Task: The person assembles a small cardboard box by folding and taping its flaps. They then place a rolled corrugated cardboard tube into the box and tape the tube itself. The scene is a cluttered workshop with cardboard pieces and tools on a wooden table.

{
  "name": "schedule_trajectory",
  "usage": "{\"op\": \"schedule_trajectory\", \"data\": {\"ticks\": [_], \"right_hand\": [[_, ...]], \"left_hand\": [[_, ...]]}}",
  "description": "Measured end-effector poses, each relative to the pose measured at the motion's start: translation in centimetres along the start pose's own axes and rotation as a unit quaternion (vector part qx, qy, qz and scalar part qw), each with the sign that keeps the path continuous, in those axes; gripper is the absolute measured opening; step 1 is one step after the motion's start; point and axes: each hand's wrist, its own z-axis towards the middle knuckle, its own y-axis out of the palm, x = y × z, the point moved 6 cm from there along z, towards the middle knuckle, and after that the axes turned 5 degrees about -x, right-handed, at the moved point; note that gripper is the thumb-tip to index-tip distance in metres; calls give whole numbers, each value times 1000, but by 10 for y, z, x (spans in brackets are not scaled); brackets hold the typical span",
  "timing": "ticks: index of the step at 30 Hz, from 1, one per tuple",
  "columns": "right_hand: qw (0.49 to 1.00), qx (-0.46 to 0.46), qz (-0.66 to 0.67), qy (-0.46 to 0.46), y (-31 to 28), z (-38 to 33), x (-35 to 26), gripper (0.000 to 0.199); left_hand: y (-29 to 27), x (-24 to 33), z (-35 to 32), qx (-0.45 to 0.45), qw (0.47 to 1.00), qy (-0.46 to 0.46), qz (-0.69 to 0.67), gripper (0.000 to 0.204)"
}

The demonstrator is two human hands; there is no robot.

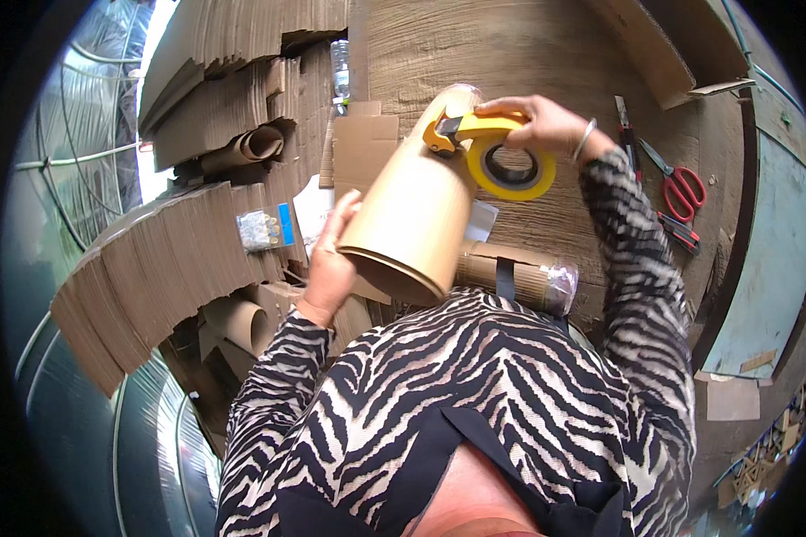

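Note:
A wide brown cardboard tube, rolled so its edges overlap at the near end, lies tilted in front of my chest. My left hand grips it at the near left, fingers along its side and thumb toward the rim. In my right hand is a yellow tape dispenser carrying a large roll of tape. The dispenser's orange-yellow head rests at the tube's upper right side. Whether tape is stuck to the tube there, I cannot tell.
Stacked cardboard sheets curve along the left. Another bundled cardboard roll lies close to my body. Red-handled scissors and a cutter knife rest at the right on the wooden table. An open cardboard box stands far right.

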Motion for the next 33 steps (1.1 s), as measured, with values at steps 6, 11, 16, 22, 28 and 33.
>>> {"op": "schedule_trajectory", "data": {"ticks": [6,11,16,22,28,33], "right_hand": [[985,-67,-147,54,-4,23,-24,59],[971,-97,-207,63,11,36,-38,59],[974,-109,-176,89,18,27,-30,61],[980,-94,-128,118,13,-26,-11,64],[992,-30,-53,106,27,-70,22,63],[997,4,-5,77,50,-73,46,64]], "left_hand": [[25,41,-20,-98,895,162,404,76],[34,39,-16,-164,811,164,537,71],[17,16,-17,-146,846,176,482,69],[-1,-12,-21,-127,881,153,430,64],[-5,-38,-28,-111,905,133,388,69],[-7,-60,-34,-102,927,102,347,58]]}}
